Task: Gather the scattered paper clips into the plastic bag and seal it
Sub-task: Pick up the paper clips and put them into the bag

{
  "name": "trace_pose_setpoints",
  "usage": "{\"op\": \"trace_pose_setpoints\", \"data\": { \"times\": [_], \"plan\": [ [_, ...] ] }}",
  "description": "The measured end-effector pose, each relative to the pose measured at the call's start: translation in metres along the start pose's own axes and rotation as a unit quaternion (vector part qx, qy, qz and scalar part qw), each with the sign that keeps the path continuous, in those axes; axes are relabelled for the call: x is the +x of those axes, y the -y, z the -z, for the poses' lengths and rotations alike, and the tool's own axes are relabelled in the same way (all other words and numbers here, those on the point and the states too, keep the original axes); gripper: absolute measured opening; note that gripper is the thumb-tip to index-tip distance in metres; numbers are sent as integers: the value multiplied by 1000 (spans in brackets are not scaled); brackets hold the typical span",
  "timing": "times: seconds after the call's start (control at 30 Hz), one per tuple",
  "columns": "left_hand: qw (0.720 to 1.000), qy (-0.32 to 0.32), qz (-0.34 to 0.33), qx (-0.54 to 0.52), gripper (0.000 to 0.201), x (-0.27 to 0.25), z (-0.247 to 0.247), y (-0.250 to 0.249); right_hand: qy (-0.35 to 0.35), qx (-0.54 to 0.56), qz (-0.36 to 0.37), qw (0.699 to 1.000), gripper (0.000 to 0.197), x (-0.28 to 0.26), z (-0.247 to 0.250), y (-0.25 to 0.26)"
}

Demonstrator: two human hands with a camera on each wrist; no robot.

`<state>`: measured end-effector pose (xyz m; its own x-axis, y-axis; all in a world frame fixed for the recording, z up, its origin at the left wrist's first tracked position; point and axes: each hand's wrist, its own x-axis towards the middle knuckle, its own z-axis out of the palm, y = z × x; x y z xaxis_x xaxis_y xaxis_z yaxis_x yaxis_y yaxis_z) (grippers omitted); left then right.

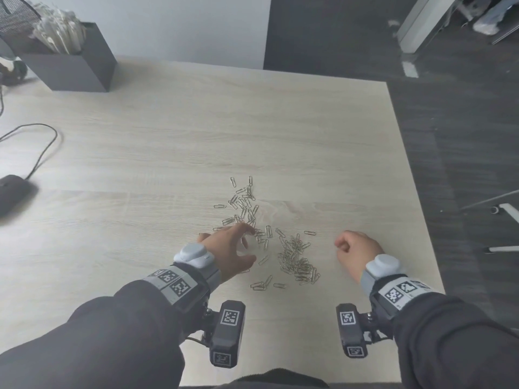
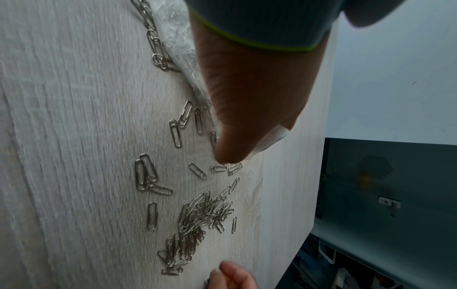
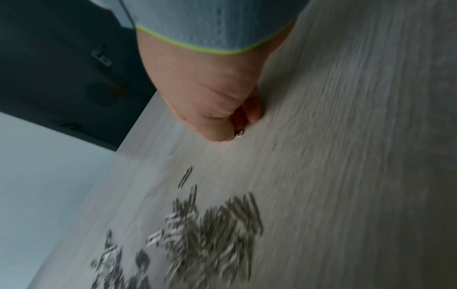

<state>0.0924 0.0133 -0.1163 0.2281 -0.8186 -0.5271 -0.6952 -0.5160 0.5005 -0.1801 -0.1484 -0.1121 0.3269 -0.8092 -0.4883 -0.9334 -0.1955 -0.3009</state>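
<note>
Silver paper clips lie scattered mid-table: a dense pile (image 1: 297, 262) (image 2: 202, 219) near me and a looser cluster (image 1: 244, 203) farther off. My left hand (image 1: 247, 244) (image 2: 245, 144) sits at the left edge of the clips. It pinches a crinkled clear plastic bag (image 2: 176, 35) between thumb and fingers. The bag is barely visible in the head view. My right hand (image 1: 344, 244) (image 3: 236, 126) is curled into a fist just right of the pile. A paper clip (image 3: 239, 133) pokes out by its thumb. The clip pile (image 3: 210, 230) is blurred in the right wrist view.
A dark grey box (image 1: 75, 60) stuffed with papers stands at the far left corner. A black mouse (image 1: 11, 192) and its cable (image 1: 42, 147) lie at the left. The table's right edge (image 1: 415, 192) drops to dark floor with a chair base (image 1: 502, 214).
</note>
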Motion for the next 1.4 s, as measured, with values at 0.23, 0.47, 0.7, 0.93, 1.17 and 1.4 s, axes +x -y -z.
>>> {"op": "trace_pose_setpoints", "data": {
  "times": [0.23, 0.47, 0.7, 0.93, 1.17, 1.4],
  "plan": [
    [1000, 0, 3, -6, 49, 0, 1, -2, 19, 94, 61, 994, 12, -8, -21, 44],
    [1000, -15, -1, -7, 48, -4, 3, -2, 43, 9, 118, 992, 82, 2, -9, 22],
    [1000, -20, -10, -14, 48, -7, 4, -4, 123, -156, 235, 951, 120, 0, -14, 27],
    [1000, -20, -12, -15, 47, -7, 5, -5, 102, -109, 229, 962, 75, 7, -25, 46],
    [1000, -18, -14, -16, 46, -7, 6, -6, 73, -77, 220, 970, 15, 4, -33, 61],
    [1000, -10, -15, -14, 47, -6, 6, -6, 58, -37, 190, 979, 12, 7, -25, 64]
  ]
}}
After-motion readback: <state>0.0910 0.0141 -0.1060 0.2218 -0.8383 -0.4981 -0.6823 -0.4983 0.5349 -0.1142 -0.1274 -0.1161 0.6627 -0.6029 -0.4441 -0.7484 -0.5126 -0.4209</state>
